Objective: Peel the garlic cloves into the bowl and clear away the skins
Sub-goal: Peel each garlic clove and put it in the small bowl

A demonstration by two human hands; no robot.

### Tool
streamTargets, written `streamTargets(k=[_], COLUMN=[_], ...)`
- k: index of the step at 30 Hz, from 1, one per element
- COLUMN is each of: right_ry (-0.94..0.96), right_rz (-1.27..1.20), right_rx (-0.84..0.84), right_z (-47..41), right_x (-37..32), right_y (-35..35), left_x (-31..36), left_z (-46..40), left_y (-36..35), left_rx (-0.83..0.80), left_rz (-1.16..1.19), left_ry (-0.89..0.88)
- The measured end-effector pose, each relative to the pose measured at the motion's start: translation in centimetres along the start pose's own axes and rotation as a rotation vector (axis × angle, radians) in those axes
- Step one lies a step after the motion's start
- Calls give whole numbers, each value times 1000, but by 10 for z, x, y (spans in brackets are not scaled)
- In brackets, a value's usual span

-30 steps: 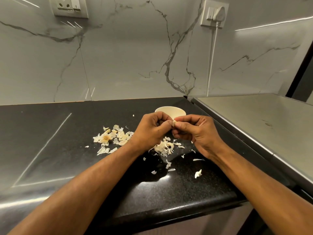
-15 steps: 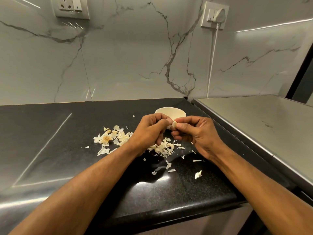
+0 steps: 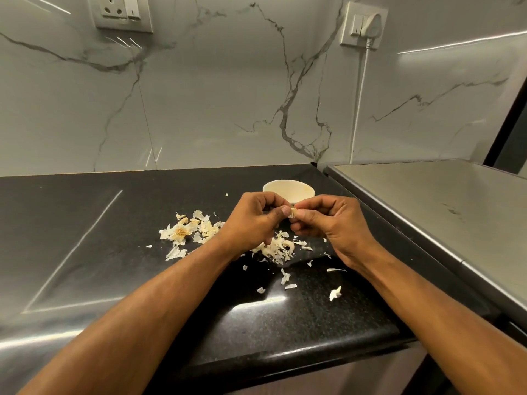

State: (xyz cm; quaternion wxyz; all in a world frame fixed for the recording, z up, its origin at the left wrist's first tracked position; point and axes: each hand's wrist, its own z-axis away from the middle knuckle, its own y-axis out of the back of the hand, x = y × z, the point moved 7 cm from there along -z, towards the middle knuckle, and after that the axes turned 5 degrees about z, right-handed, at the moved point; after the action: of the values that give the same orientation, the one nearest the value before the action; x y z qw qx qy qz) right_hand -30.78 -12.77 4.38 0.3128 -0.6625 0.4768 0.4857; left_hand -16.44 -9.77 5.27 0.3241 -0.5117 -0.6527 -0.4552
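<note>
Both hands, left hand [image 3: 251, 223] and right hand [image 3: 333, 223], pinch one pale garlic clove [image 3: 291, 216] before the small cream bowl [image 3: 288, 189], papery skins [image 3: 275, 249] uncleared (peeling seems midway).

You've got a black speckled bench [image 3: 285, 323], cream bowl [image 3: 288, 189], off-white skins [image 3: 275, 249] w/ one tan-centred husk [image 3: 180, 231]. Wall [image 3: 214, 95]: white marble, grey veins. Grey steel top [image 3: 445, 212] on your right.

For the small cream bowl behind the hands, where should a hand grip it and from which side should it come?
Grip the small cream bowl at its near rim, thumb inside and fingers outside, coming from above and the right. It stands upright, mouth open upward, on the black granite counter, and its low curved wall offers little else to hold. Both hands currently block the near side.
</note>
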Motion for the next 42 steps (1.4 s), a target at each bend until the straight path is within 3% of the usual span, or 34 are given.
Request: streamTargets(k=[6,12,24,32,42], right_ry=[-120,-212,-101,-77,-127], right_rz=[-108,-147,-176,-186,-194], right_rx=[-69,-159,-254,-272,-131], right_z=[0,2,4,5,0], right_x=[6,10,0,-1,4], right_y=[-3,-8,-13,-16,-7], left_x=[3,2,-12,-14,-9], left_z=[0,1,1,1,-1], left_y=[0,1,0,3,14], left_rx=[18,-65,-183,-88,48], left_rz=[-70,12,306,248,64], left_ry=[-42,-14,178,215,140])
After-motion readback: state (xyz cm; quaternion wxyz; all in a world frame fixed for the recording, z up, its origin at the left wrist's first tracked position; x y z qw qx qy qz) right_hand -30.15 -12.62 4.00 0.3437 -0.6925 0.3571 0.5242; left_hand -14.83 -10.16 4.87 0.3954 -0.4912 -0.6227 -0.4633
